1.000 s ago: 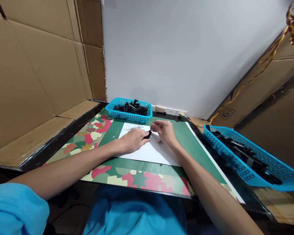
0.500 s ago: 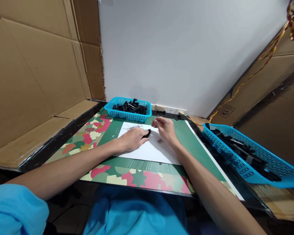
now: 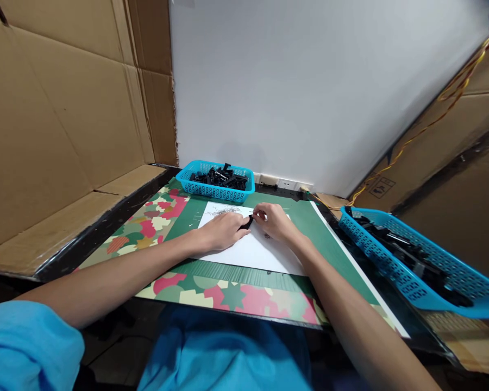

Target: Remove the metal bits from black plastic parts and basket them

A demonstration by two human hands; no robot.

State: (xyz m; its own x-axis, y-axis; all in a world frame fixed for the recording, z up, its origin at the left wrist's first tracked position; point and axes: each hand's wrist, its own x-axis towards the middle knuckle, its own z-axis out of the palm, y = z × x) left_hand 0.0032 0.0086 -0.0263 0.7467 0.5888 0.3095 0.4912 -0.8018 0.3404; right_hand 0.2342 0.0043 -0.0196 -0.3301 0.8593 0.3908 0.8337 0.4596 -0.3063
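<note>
A small black plastic part (image 3: 246,223) is gripped between the thumb and fingers of my left hand (image 3: 225,231), which rests on a white sheet (image 3: 236,257). My right hand (image 3: 272,220) is beside it, fingertips pinched together at the part's far end. Whatever lies in that pinch is too small to name. Beyond my left hand, a heap of tiny metal pieces (image 3: 227,210) is spread over the sheet. A smaller dark cluster (image 3: 267,236) of little pieces sits by my right wrist, partly hidden by it.
A blue basket (image 3: 215,191) full of black plastic parts stands at the back against the wall. Another blue basket (image 3: 391,274) with longer black parts is on the right. Cardboard walls (image 3: 65,108) flank the table, and a yellow-red cable (image 3: 407,142) hangs at right.
My right hand has come down and slightly left, so its fingertips now meet the black part. My left hand keeps its hold on the sheet. The view has shifted slightly.
</note>
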